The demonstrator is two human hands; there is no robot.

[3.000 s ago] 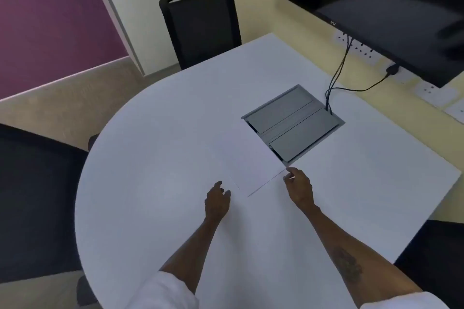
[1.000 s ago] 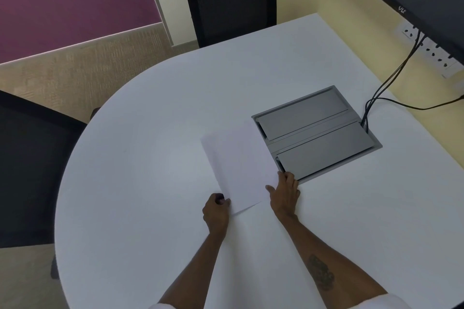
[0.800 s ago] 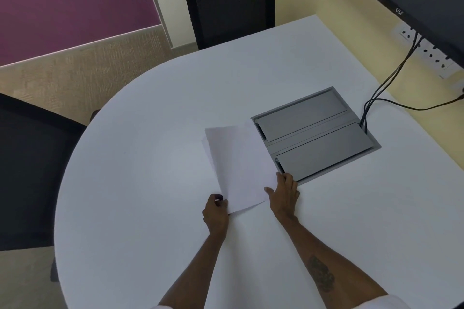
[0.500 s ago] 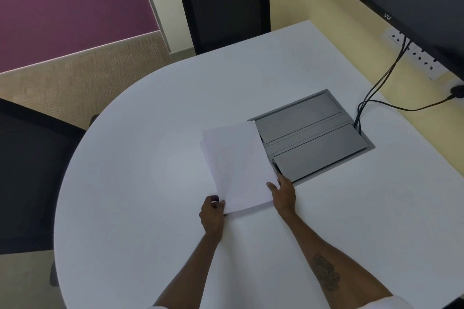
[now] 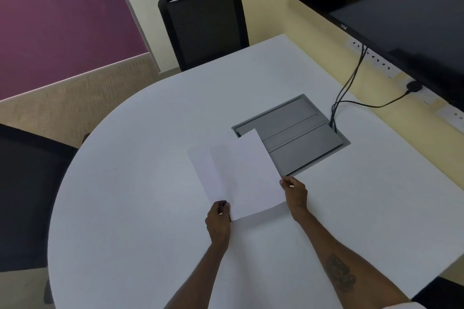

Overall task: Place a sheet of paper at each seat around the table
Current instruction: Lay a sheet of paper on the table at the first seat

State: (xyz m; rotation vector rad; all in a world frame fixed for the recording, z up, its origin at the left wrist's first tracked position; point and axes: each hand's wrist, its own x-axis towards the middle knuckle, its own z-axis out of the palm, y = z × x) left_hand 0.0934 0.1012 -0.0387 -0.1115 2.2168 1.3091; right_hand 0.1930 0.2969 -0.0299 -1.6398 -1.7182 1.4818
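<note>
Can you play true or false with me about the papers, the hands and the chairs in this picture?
1. Both hands hold white paper sheets. True.
2. The left hand pinches the sheets' bottom corner. True.
3. A sheet already lies before the black mesh chair. False: the white table is bare there.
4. The grey metal cable box stands open. False: its flaps are shut.
5. The right hand rests on the cable box. False: it holds the sheets' edge.

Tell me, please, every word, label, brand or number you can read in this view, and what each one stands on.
Logo on the lower bezel of the black screen, at: small white mark, too small and blurred to read.
Sheets of paper: blank on the visible side, no text.
Grey cable box, table, wall sockets: no readable text.
Forearm tattoo: no legible lettering.
</note>
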